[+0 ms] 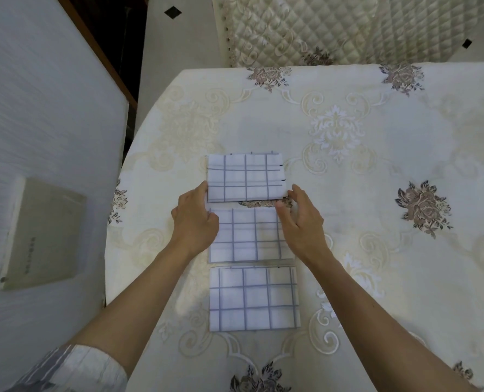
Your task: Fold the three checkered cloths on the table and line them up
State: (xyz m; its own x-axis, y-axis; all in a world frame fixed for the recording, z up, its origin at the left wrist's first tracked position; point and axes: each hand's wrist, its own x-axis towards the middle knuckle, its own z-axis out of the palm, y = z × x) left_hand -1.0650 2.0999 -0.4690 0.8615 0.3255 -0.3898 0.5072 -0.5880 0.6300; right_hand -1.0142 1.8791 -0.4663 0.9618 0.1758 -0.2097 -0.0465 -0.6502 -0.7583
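three folded checkered cloths are shown laid flat in a column on the floral-covered bench (pixel 376 171). the far cloth (pixel 245 176) is flanked by both hands. its near-left corner is touched by the fingertips of the left hand (pixel 195 219), and its near-right corner by those of the right hand (pixel 300 219). both hands are held loosely spread, fingers relaxed, with nothing gripped. the middle cloth (pixel 249 236) is overlapped at both side edges by the hands and is separated from the far cloth by a narrow gap. the near cloth (pixel 254 298) is placed just beside the middle one. a quilted chair (pixel 334 26) is seen beyond the bench.
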